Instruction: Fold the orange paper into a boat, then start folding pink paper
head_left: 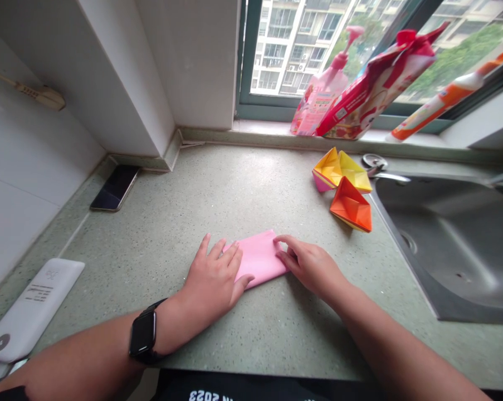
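A folded sheet of pink paper (260, 257) lies on the speckled counter in front of me. Across its left end my left hand (215, 273) rests flat, fingers spread, thumb along the near edge. At the right end my right hand (309, 264) has its thumb and fingers bent together on the paper's edge, in a pinch. The paper's left end is hidden under my left hand. Beyond my right hand stand folded paper boats: an orange one (352, 205), a yellow one (355, 171) and a golden-yellow one (327, 169) with a pink underside.
A steel sink (405, 223) is set into the counter on the right. On the left lie a dark phone (115, 188) and a white power bank (34, 309) with a cable. A pump bottle (324, 92), a red packet (372, 89) and an orange-white bottle (439, 106) line the windowsill.
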